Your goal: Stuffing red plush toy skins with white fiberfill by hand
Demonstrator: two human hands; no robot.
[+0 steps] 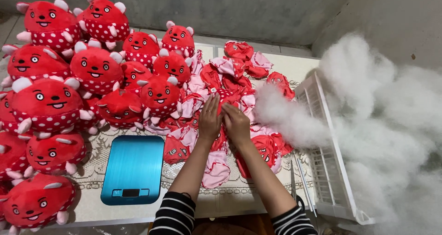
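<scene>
A bare grey concrete wall backed the table, which was covered by a pale lace-patterned cloth. You worked at the near edge, both forearms in black-and-white striped sleeves.

Your left hand lay flat and open, fingers stretched together, palm down on the heap of unstuffed red and pink toy skins in the middle of the table. Your right hand was just beside it, nearly touching, fingers curled down and pressed into the same heap; I could not tell whether it actually pinched any fabric. The heap ran from under your hands back toward the wall, with more flat skins spilling toward you on either side of your wrists.

To your left sat a crowd of finished stuffed red toys (round, with white-dotted bellies, small pale ears and stitched smiling faces), filling that whole side of the table up to the wall. In front of them, near the table edge, lay a blue kitchen scale with a dark display, apart from your left arm.

To your right a big cloud of white stuffing fibre swelled over a white plastic slatted crate, a wisp of it reaching the skins close to your right hand. A pair of thin metal rods lay by the crate, just beside your right forearm.
</scene>
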